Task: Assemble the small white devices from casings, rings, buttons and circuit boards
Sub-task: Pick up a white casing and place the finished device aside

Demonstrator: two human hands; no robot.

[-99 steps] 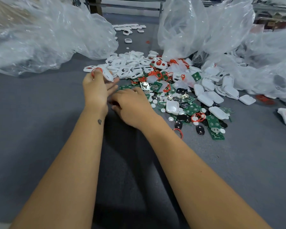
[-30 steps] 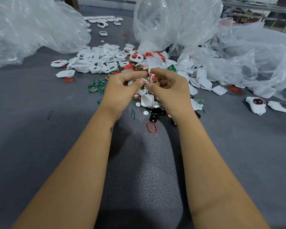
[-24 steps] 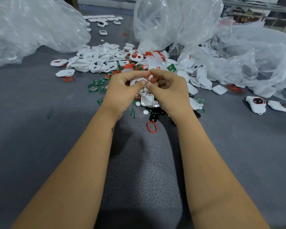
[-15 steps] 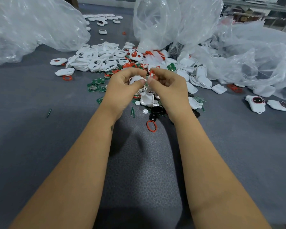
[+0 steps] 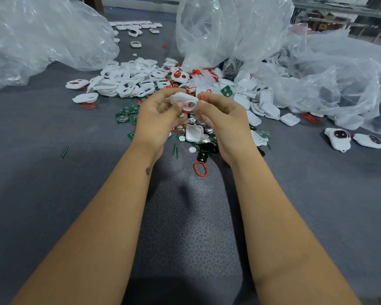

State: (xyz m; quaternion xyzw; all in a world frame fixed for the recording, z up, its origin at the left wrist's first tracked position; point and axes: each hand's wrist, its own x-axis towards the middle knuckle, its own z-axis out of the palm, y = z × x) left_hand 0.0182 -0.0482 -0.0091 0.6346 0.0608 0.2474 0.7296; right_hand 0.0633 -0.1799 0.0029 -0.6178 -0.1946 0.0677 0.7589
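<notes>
Ring-fitting looks to be the step in hand: just above the middle of the frame, a white casing (image 5: 183, 100) with an oval opening is held up between both hands, and a bit of red ring (image 5: 201, 97) shows at the right hand's fingertips, touching the casing's right end. The left hand (image 5: 157, 116) grips the casing from the left, fingers curled, thumb pressed on its near face. The right hand (image 5: 223, 118) is also curled, pinching the ring against the casing; how much of the ring is seated I cannot tell, since fingers cover it. The next move, as I judge it, calls for working the thin, stretchy ring evenly round the opening without letting it spring off, then reaching for a button or circuit board. Those lie directly below and beyond the hands in the parts heap (image 5: 194, 133): green boards, black pieces, more white shells. A loose red ring (image 5: 200, 169) lies on the grey mat (image 5: 53, 194) between the wrists. Two finished devices (image 5: 339, 138) sit at the right edge, and clear plastic bags (image 5: 42, 36) fill the upper frame.
</notes>
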